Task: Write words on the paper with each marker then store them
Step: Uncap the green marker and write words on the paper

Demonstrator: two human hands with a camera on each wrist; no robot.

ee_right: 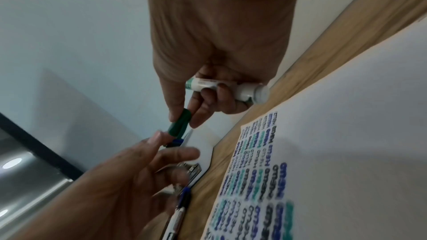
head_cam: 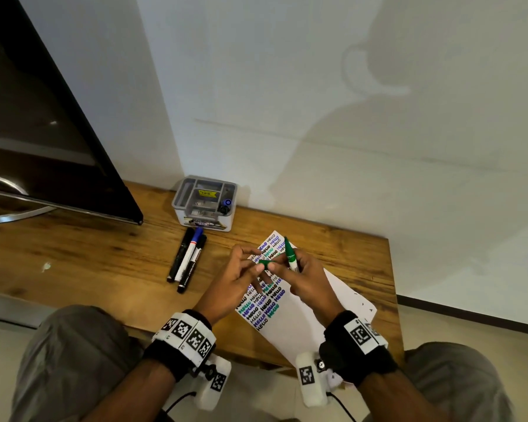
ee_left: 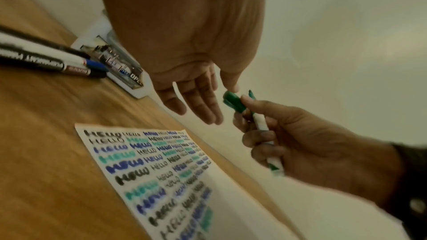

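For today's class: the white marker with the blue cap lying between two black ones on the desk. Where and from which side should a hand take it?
Judging by its pose, grip the blue-capped marker by the white barrel, pinching from above. The black markers lie tight against both its sides, so a sideways pinch low on the barrel looks blocked. The blue cap end, toward the organizer box, sits slightly clearer.

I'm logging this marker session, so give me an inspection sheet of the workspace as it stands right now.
Surface: wooden table, set against a white wall.
Job's things: paper covered with rows of HELLO; green marker uncapped; green cap; three markers lying side by side; grey organiser box with marker ends showing in one compartment.
Clutter: nothing seen.
Grips: right hand holds the green marker and pinches the green cap; left hand open, a fingertip at the cap.
Cables: black leads from the wrist cameras.
Surroundings: dark screen on a metal stand.
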